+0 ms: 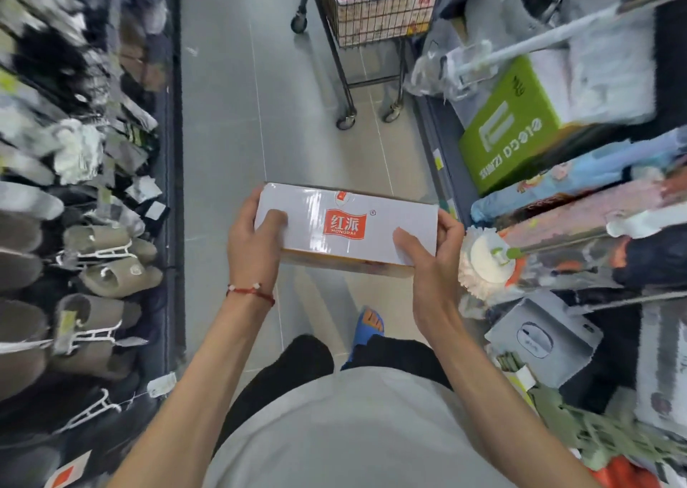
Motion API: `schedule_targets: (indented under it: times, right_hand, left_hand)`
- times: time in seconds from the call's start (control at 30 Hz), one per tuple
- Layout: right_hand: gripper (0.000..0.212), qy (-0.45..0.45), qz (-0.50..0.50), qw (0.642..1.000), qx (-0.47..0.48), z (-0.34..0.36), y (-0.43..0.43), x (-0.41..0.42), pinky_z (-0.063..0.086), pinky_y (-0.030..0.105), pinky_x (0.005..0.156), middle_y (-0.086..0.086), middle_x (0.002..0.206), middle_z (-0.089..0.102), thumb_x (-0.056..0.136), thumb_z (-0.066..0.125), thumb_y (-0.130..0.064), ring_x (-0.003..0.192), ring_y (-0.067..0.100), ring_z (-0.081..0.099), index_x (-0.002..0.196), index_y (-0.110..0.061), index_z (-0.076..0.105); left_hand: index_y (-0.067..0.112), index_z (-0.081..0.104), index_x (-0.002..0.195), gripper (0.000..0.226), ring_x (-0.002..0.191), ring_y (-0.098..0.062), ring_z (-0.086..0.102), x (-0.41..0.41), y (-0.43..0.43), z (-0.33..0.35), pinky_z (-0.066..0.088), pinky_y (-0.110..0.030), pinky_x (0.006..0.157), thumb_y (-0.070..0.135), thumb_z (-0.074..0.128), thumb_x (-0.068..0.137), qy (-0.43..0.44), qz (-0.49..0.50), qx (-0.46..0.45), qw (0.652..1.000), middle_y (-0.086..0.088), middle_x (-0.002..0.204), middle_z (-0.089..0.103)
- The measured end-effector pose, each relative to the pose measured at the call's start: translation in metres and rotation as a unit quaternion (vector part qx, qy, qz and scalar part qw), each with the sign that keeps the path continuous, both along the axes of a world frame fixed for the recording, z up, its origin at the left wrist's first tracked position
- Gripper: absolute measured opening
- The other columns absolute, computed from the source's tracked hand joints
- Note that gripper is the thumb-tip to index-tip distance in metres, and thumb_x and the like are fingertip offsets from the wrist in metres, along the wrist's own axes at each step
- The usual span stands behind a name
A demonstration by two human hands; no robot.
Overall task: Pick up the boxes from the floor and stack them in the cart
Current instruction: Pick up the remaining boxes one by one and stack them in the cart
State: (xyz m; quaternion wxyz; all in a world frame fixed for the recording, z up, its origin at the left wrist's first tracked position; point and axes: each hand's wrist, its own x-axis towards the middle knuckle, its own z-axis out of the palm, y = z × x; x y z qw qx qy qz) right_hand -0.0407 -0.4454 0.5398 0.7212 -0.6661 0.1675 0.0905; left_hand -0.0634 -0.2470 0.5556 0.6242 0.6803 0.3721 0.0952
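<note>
in the aisle: a white box (345,223) with a red logo is held up off the floor (230,115), between the two hands.
left hand (252,242): clamped on the box's left end, thumb on top, fingers round the far edge, their tips hidden.
right hand (431,264): gripping the right end, thumb on top, fingers curled round the side.
cart (375,56): ahead, well apart from the held box; its top is cut off, packed boxes (383,8) show through the wire.
shelves: slippers (104,261) on the left, smeared with blur; green carton (509,127) and mop head (483,261) on the right.
box underside: hidden.
</note>
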Motion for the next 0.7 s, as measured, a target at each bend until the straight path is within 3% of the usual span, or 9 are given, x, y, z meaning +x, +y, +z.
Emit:
schedule_targets:
  times: [0.23, 0.43, 0.7]
  right_hand:
    - [0.065, 0.007, 0.050, 0.999, -0.021, 0.001, 0.050, 0.110, 0.056, 0.023, 0.092, -0.007, 0.129, 0.066, 0.095, 0.074, -0.017, 0.112, 0.002, 0.066, 0.150, -0.028, 0.042]
    - [0.059, 0.011, 0.040, 0.999, -0.036, -0.003, 0.122, 0.205, 0.057, 0.025, 0.092, -0.001, 0.128, 0.067, 0.095, 0.073, -0.013, 0.115, 0.012, 0.065, 0.146, -0.025, 0.046]
    - [0.058, 0.022, 0.009, 0.999, -0.038, 0.004, 0.225, 0.318, 0.055, 0.016, 0.083, -0.007, 0.124, 0.065, 0.095, 0.072, -0.015, 0.104, -0.002, 0.065, 0.144, -0.029, 0.046]
  left_hand:
    - [0.027, 0.065, 0.115, 0.035, 0.070, 0.017, 0.056, 0.100, 0.047, 0.006, 0.041, -0.003, 0.063, 0.005, 0.050, 0.092, -0.009, 0.036, 0.008, 0.999, 0.018, 0.093, 0.065]
    - [0.026, 0.065, 0.119, 0.029, 0.076, 0.013, 0.059, 0.196, 0.120, -0.006, 0.043, -0.004, 0.066, 0.013, 0.053, 0.096, -0.015, 0.027, 0.010, 0.999, 0.012, 0.101, 0.067]
    - [0.030, 0.062, 0.117, 0.024, 0.077, 0.013, 0.061, 0.324, 0.223, -0.006, 0.045, -0.005, 0.064, 0.018, 0.053, 0.098, -0.006, -0.006, -0.003, 1.000, 0.017, 0.099, 0.066]
